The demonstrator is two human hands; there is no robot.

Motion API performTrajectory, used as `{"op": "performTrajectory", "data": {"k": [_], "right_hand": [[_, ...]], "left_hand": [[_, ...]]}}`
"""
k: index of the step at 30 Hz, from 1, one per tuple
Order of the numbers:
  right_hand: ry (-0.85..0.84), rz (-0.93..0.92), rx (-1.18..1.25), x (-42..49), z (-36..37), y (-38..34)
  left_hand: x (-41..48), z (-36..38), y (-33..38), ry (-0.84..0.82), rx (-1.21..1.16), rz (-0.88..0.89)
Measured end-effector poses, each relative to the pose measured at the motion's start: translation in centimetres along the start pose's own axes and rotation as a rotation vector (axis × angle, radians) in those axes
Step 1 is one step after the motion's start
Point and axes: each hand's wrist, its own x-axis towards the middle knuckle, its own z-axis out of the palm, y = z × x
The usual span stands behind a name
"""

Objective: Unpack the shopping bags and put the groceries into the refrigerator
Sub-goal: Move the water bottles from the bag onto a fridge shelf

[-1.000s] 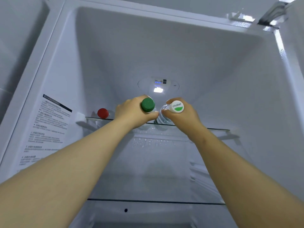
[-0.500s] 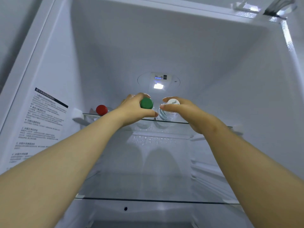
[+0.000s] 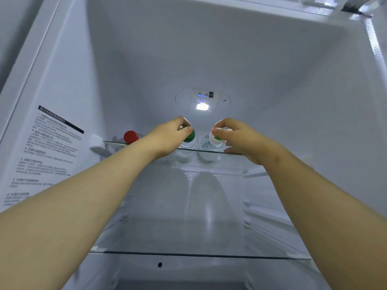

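Note:
Two clear water bottles stand side by side on the top glass shelf (image 3: 232, 152) of the open refrigerator. My left hand (image 3: 167, 139) pinches the green-capped bottle (image 3: 189, 136) at its cap. My right hand (image 3: 236, 137) holds the white-capped bottle (image 3: 211, 142) by its cap with fingertips. A third bottle with a red cap (image 3: 130, 136) stands further left on the same shelf, untouched. The bottles' lower bodies show blurred through the glass.
A lower glass shelf (image 3: 199, 255) runs across the fridge below my arms. The left inner wall carries a printed instruction sticker (image 3: 48, 155). A control panel with a light (image 3: 202, 101) sits on the back wall above the bottles. Shelf rails line the right wall.
Both hands have slid the two bottles deeper onto the top shelf, and their grip has shifted from around the necks to fingertips on the caps.

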Motion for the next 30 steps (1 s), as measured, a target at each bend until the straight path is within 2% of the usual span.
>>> {"op": "performTrajectory", "data": {"k": [10,20,30], "right_hand": [[-0.072,0.02,-0.337,2.3,0.6,-0.1],[-0.153,0.092,-0.519,4.7,1.8,0.8],[-0.156,0.091,-0.512,5.4,1.6,1.2]], "left_hand": [[1.5,0.2,0.3,-0.073,0.371,-0.091],[2.9,0.1,0.2,-0.219,0.529,-0.18],[3.7,0.3,0.4,-0.205,0.58,-0.154]]}}
